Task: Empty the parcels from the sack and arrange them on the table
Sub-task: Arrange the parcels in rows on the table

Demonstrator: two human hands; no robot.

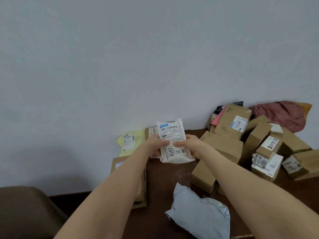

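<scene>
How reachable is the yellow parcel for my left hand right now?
Probably yes, once freed: the left hand grips the white parcel along with the right hand, but the yellow parcel sits by the wall just beside it, with nothing between them.

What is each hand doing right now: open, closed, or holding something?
Left hand: holding the white parcel, thumb on its label.
Right hand: holding the same white parcel from the other side.

grey mailer [200,214] cut off below, flat box [119,163] under forearm
</scene>
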